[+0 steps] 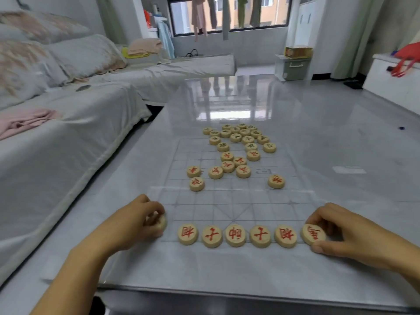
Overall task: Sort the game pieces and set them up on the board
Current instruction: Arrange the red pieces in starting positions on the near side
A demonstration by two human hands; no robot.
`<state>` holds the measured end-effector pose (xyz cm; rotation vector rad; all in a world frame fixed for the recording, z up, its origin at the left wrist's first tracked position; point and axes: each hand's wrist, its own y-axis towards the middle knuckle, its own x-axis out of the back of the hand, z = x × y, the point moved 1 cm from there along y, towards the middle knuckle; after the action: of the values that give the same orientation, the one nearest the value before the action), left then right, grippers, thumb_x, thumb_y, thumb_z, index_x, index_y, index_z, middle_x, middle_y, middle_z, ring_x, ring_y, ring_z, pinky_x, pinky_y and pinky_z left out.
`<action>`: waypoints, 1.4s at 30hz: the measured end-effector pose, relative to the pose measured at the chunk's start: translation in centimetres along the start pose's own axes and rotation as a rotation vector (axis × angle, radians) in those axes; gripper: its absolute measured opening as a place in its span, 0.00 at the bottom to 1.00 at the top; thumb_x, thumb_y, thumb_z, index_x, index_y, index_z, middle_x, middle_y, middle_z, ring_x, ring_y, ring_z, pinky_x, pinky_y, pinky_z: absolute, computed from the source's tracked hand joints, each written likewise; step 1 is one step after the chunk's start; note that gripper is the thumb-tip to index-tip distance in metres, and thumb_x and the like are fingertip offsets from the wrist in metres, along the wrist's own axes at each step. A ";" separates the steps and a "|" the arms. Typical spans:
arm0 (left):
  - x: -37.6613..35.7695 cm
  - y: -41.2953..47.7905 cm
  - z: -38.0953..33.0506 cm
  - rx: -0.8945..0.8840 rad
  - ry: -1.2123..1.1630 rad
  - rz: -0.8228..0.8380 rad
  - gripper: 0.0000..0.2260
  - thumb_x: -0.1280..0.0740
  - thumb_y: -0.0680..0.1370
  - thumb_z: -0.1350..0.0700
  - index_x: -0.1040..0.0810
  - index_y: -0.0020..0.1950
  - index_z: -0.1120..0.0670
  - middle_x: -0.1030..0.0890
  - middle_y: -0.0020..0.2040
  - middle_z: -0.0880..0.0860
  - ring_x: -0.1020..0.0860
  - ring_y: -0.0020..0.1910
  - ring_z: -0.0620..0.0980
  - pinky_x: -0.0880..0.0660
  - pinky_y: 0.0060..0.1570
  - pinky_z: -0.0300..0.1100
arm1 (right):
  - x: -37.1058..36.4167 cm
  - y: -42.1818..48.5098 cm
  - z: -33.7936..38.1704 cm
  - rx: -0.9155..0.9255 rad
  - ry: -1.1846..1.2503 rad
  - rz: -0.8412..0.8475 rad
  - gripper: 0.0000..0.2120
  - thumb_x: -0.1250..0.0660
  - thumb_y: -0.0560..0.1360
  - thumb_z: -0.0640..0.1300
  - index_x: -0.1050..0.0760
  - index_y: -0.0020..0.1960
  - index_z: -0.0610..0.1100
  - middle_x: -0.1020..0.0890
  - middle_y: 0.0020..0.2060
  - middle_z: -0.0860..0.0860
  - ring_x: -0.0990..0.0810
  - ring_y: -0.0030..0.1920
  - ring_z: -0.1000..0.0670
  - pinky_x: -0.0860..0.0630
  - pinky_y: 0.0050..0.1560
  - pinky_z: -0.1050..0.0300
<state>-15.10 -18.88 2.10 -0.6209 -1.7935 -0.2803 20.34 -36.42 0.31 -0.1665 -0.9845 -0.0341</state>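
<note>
A thin translucent board (229, 196) with a printed grid lies on the glossy table. Along its near edge stands a row of round wooden pieces with red characters (235, 235). My left hand (138, 221) is closed on a wooden piece (159, 223) at the row's left end, its face mostly hidden by my fingers. My right hand (341, 233) pinches a red-marked piece (313, 234) at the row's right end. Loose red pieces (228, 165) lie mid-board. A cluster of dark-marked pieces (241, 135) sits at the far edge.
The grey table's near edge (227, 292) runs across the bottom. A sofa with white cover and cushions (56, 133) runs along the left. A white cabinet with a red bag (404, 62) stands at the far right.
</note>
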 end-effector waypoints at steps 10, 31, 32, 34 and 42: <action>0.7 -1.2 0.8 -0.009 -0.149 0.203 0.17 0.27 0.70 0.57 0.26 0.53 0.42 0.26 0.42 0.45 0.27 0.38 0.42 0.29 0.41 0.34 | -0.4 0.2 0.0 0.028 -0.010 -0.019 0.40 0.45 0.44 0.83 0.33 0.52 0.68 0.31 0.55 0.67 0.28 0.51 0.59 0.28 0.47 0.65; 0.1 -0.9 0.7 -0.023 -0.156 0.224 0.15 0.27 0.70 0.56 0.27 0.51 0.42 0.25 0.39 0.45 0.28 0.36 0.43 0.29 0.40 0.35 | -0.4 0.0 0.2 0.014 0.037 0.003 0.40 0.43 0.44 0.82 0.32 0.51 0.65 0.30 0.53 0.65 0.29 0.51 0.58 0.29 0.46 0.68; 0.1 -0.9 0.7 -0.025 -0.160 0.223 0.15 0.27 0.70 0.56 0.27 0.51 0.42 0.25 0.39 0.45 0.28 0.36 0.43 0.29 0.40 0.35 | -0.4 0.0 0.3 0.013 0.036 0.005 0.40 0.43 0.44 0.82 0.32 0.51 0.66 0.30 0.53 0.65 0.29 0.51 0.58 0.29 0.46 0.68; 0.0 -0.8 0.7 -0.020 -0.166 0.229 0.15 0.27 0.70 0.56 0.27 0.52 0.42 0.26 0.38 0.45 0.28 0.36 0.43 0.30 0.40 0.35 | -0.3 -0.1 0.4 0.010 0.035 0.011 0.40 0.44 0.43 0.82 0.33 0.51 0.66 0.31 0.54 0.66 0.29 0.51 0.59 0.29 0.46 0.68; 1.0 0.4 1.9 0.065 -0.268 0.110 0.10 0.29 0.72 0.50 0.26 0.50 0.46 0.23 0.41 0.48 0.26 0.38 0.44 0.31 0.39 0.33 | 0.6 0.5 0.0 -0.044 0.170 0.067 0.39 0.33 0.43 0.78 0.25 0.49 0.60 0.22 0.46 0.62 0.23 0.43 0.57 0.25 0.44 0.63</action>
<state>-16.66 -17.30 2.42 -0.7347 -2.0070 -0.0652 20.70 -35.90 0.74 -0.2333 -0.8083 -0.0082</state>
